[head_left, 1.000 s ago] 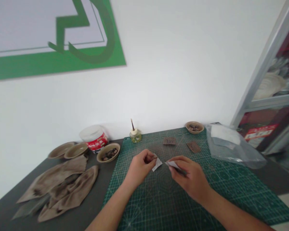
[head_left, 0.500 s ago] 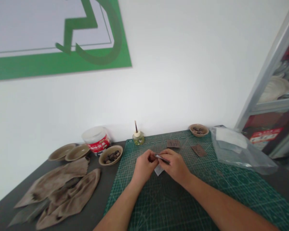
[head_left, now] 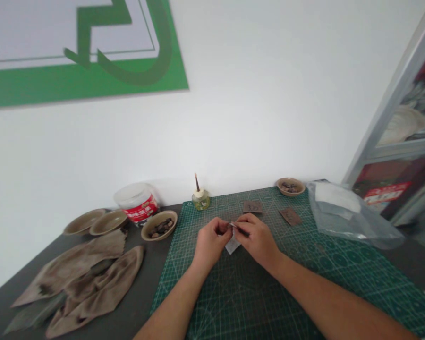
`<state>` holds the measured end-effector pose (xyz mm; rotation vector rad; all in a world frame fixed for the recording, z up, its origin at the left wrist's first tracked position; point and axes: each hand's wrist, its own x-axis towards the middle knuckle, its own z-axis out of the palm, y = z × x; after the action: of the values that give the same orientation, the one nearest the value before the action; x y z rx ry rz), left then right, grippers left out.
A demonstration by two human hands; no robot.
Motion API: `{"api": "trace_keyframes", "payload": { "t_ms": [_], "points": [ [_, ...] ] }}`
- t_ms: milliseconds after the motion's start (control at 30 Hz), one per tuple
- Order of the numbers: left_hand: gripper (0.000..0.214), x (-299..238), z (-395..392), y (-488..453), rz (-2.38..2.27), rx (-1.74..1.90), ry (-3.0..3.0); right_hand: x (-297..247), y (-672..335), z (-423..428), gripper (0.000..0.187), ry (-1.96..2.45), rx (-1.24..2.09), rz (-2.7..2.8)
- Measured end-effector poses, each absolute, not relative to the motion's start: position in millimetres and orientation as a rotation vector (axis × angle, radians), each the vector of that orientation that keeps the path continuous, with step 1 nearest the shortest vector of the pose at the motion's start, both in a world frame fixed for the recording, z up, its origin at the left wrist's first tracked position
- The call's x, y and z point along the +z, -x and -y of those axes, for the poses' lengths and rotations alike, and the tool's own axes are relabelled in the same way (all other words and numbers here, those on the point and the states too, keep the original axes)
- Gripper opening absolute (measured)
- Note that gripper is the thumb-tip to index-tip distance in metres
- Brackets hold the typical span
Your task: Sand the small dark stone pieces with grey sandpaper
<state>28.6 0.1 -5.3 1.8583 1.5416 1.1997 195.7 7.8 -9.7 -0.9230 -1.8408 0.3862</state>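
Note:
Over the green cutting mat both my hands meet, fingertips close together. My left hand is closed in a pinch; the small item in its fingers is too hidden to name. In the pinch of my right hand is a thin dark tool, its pale end pointing toward the left fingertips. A small white sheet, like paper or tissue, hangs below and between the fingers; which hand grips it I cannot tell. Beyond the hands lie two brown tags, one with marks on it, the other turned at an angle.
Left stand a bowl of dark stone-like pieces, two more bowls, a red-labelled tub and brown cloths. A small bottle with a brush is at the back. Right are another filled bowl and a clear plastic bag.
The whole view has shifted slightly, so things sit a little higher and further left. My right fingers have closed further around the dark tool, and less of it shows.

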Motion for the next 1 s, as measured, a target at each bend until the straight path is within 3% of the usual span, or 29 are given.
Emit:
{"api": "trace_keyframes", "payload": {
  "t_ms": [500,1000],
  "points": [
    [0.012,-2.6,0.7,-29.5,-1.454,1.257,-1.791,-14.7,-195.7,-7.9,0.022,0.867,0.364,1.851],
    [0.02,-6.0,-3.9,-29.1,-1.196,1.338,-1.607,-5.1,-202.3,-11.6,0.009,0.985,0.348,1.776]
  ]
}}
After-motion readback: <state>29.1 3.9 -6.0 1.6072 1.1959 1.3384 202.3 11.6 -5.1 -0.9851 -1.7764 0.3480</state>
